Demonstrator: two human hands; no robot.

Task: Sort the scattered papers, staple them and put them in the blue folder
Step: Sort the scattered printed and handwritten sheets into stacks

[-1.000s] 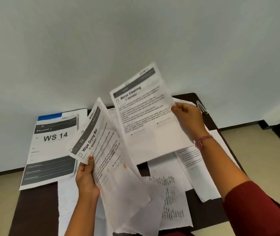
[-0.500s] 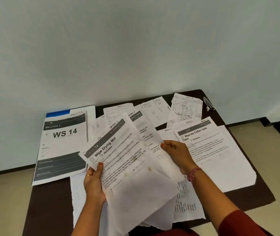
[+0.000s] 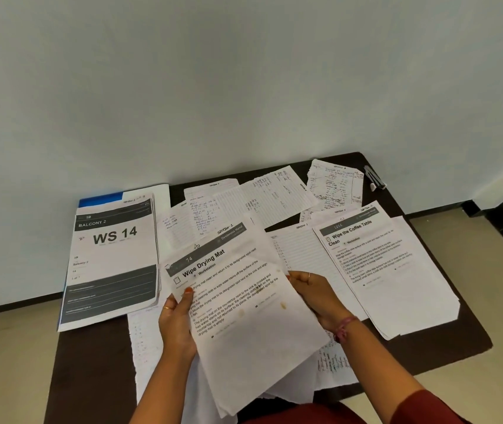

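Underfoot lies pale tiled floor [image 3: 5,356], and a plain light wall [image 3: 244,87] with a dark skirting strip rises behind a dark brown table [image 3: 91,362] that fills the lower half of the head view. Loose papers cover most of the tabletop. At about 10 o'clock from the table's middle, the blue folder [image 3: 100,199] lies flat against the wall side, only its top edge and left rim showing, because a stack headed "WS 14" [image 3: 112,264] rests on top of it. At 12 o'clock several handwritten lined sheets [image 3: 274,197] overlap one another. At 2 o'clock a stapler [image 3: 374,177] sits near the table's far right corner, just beside another handwritten page [image 3: 336,186]. At 3 o'clock lies a printed sheet titled "Wipe the Coffee Table Clean" [image 3: 391,270], over other pages.

Near the front edge, at 6 o'clock, both hands hold a small bundle topped by the "Wipe Drying Mat" sheet [image 3: 244,307], lifted slightly and tilted. The left hand [image 3: 176,319] grips its left edge, thumb on top and fingers beneath. The right hand [image 3: 317,295] pinches its right edge with curled fingers.
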